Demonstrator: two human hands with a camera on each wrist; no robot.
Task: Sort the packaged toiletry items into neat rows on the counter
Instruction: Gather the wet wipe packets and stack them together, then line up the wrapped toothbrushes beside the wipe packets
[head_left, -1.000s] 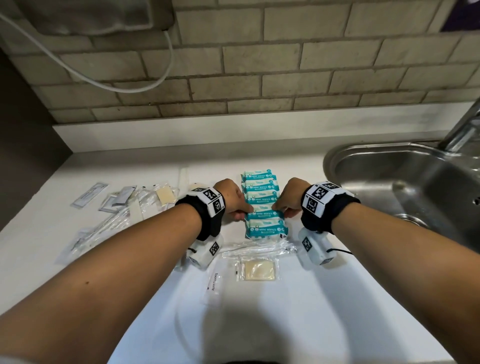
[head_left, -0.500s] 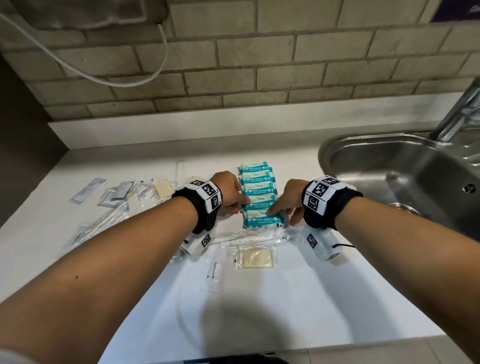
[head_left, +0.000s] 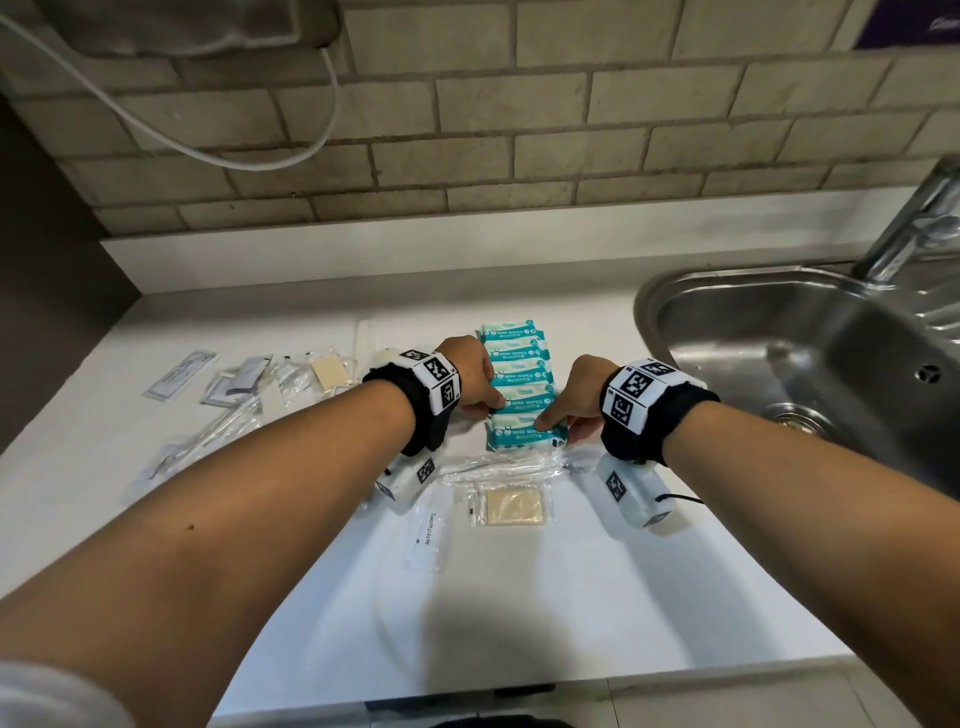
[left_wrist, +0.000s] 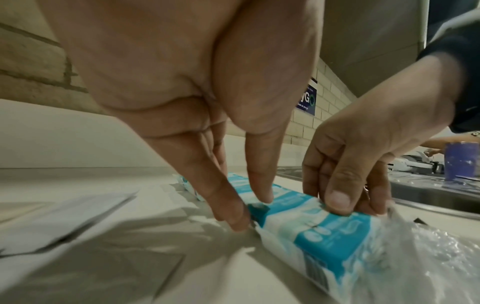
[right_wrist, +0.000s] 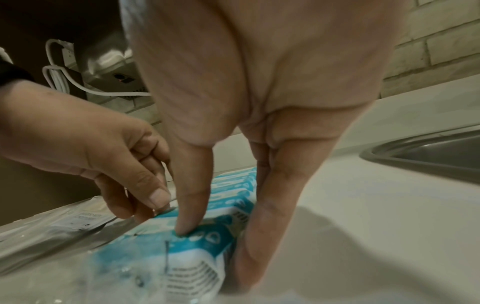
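Both hands have slid down the wipes column since the earlier frame, from mid-stack to the nearest pack. My left hand (head_left: 470, 379) now has straight fingers (left_wrist: 228, 207) pressing the left short end of the nearest mini wipes pack (head_left: 522, 434); my right hand (head_left: 574, 397) presses the other end, thumb on top and fingers (right_wrist: 262, 222) down its right side, so neither hand is clenched and nothing is lifted. That pack lies flat on the counter (head_left: 675, 597) at the near end of the wipes row (head_left: 511, 364), long axis left-right, squarely between my hands, both equally close. Row itself runs away from me toward the wall. Looks like squaring-up of this pack against its neighbour. Soap sachet (head_left: 514, 506), toothpaste sachet (head_left: 430, 535) and loose clear packets (head_left: 249, 410) at left are not yet lined up. Sink (head_left: 727, 291) sits right.
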